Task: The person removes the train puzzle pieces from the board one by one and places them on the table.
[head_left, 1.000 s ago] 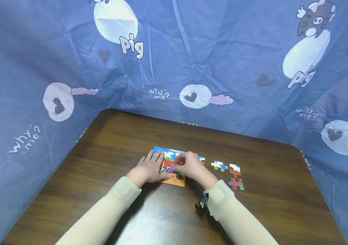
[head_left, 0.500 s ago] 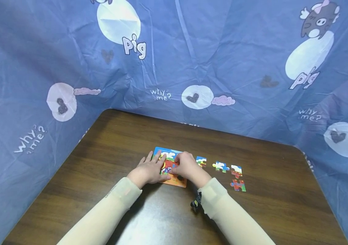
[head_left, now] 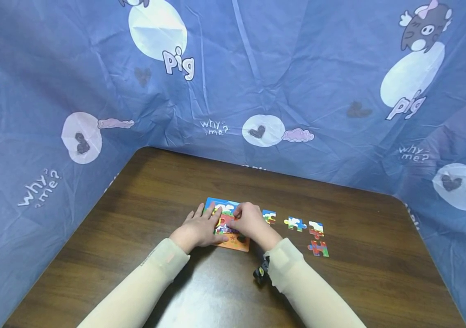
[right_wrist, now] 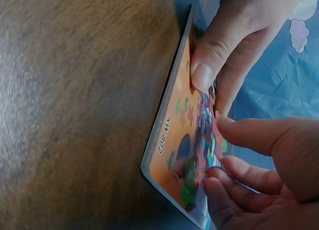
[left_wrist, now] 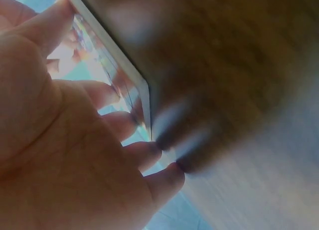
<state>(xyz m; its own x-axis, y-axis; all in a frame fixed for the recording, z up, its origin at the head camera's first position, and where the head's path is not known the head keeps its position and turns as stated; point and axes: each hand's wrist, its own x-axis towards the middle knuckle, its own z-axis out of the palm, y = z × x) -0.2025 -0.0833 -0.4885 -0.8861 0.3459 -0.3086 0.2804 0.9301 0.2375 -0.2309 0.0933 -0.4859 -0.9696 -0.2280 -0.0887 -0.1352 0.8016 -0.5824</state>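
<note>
A jigsaw puzzle board (head_left: 237,244) with an orange lower border and a blue top edge lies flat on the table. My left hand (head_left: 197,229) rests with fingers spread over its left side; in the left wrist view the thumb (left_wrist: 57,23) lies along the board's edge. Above the board's right half, my right hand (head_left: 252,224) pinches a small red puzzle piece (right_wrist: 221,140) low against the picture. Fingers hide much of that piece, so I cannot tell if it sits in place. The printed mark KW-802 shows on the border.
To the right of the board lie loose puzzle pieces: a blue and white one (head_left: 295,223), a white and red one (head_left: 316,229), a red and green one (head_left: 318,248) and one (head_left: 269,216) beside the right hand. A blue printed curtain (head_left: 319,91) hangs behind the wooden table (head_left: 360,273).
The right hand has shifted slightly left over the board with its piece, uncovering more of the loose piece beside it. My left hand keeps its place.
</note>
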